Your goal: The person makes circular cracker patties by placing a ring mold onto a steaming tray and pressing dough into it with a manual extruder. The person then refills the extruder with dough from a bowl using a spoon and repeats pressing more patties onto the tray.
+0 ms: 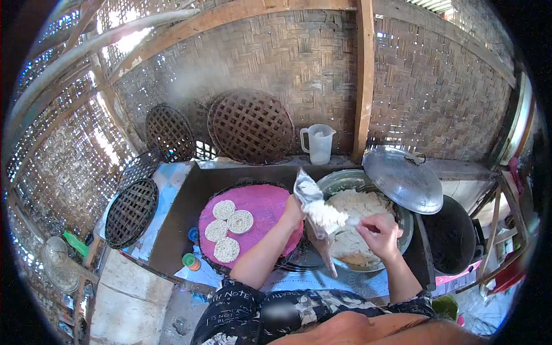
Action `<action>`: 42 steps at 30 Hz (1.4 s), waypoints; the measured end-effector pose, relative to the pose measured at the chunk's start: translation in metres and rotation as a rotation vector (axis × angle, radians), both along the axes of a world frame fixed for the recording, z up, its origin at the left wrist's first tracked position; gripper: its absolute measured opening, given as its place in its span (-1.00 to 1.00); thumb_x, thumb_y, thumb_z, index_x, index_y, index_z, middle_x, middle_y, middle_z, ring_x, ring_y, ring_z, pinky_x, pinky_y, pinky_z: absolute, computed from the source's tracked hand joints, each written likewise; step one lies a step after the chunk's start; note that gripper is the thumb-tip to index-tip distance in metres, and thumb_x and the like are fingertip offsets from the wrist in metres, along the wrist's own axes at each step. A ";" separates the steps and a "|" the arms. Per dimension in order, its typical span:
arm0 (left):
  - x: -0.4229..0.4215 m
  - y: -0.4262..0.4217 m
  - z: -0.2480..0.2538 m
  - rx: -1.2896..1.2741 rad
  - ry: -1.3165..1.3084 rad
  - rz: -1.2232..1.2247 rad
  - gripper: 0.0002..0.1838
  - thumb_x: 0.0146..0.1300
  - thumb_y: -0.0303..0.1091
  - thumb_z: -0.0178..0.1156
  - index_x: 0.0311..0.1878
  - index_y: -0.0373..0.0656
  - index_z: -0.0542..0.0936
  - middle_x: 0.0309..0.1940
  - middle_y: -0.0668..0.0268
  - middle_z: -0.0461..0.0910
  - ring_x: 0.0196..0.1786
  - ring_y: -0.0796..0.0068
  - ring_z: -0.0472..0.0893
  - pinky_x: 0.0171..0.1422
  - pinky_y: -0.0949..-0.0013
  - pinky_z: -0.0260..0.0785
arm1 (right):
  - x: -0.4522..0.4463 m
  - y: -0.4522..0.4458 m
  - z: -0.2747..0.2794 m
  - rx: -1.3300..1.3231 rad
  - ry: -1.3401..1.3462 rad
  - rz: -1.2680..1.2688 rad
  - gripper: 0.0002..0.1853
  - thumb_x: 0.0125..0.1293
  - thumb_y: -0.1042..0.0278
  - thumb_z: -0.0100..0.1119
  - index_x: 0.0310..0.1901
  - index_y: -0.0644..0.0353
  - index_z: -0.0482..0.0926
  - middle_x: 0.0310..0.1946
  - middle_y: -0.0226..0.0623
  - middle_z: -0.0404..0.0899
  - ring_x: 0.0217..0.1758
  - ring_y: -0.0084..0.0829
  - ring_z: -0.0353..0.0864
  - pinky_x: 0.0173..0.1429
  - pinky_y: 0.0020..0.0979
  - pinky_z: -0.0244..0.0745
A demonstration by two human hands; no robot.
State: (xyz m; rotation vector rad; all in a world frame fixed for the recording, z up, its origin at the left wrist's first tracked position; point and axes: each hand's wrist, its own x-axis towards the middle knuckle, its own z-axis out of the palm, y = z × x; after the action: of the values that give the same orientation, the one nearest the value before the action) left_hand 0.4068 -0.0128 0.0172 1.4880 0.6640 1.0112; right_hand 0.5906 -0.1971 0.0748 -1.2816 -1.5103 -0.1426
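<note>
The left hand [294, 211] is closed around a plastic bag [307, 187], and its fingers grip the side of this bag above the near left part of a big metal basin [407, 233]. The right hand [382, 234] has its fingers closed on a small utensil [353, 221], which points to the left. A lump of white dough [326, 217] is between the two hands, at the end of the utensil and against the bag. More pale dough mixture [359, 202] lies inside the basin. To the left there is a round pink tray [264, 201], and on it are four round white pieces; the rightmost piece [240, 221] sits inside a ring. A metal lid [402, 181] rests tilted at the far right of the basin, and a dark pot [448, 233] stands to the right. At the far side, a clear pitcher [319, 145] stands near a round woven rack [250, 126], which leans on the wall. A small jar [191, 261] is near the tray, at its near left.
</note>
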 end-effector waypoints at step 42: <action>-0.211 -0.084 0.077 0.386 0.299 -0.091 -0.47 -0.13 -0.19 0.36 -0.03 -0.13 0.49 -0.18 0.27 0.56 -0.10 0.39 0.55 0.06 0.32 0.37 | -0.171 0.033 0.073 -0.291 -0.044 0.571 -0.16 0.04 0.04 0.24 0.33 0.01 0.06 0.16 -0.01 0.22 0.01 -0.16 0.48 -0.07 -0.30 0.48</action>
State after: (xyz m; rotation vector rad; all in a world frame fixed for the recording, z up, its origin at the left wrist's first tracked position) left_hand 0.1960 -0.0971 0.0940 2.0164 0.6258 0.8865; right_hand 0.4197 -0.1640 0.1477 -1.0191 -1.9251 0.4362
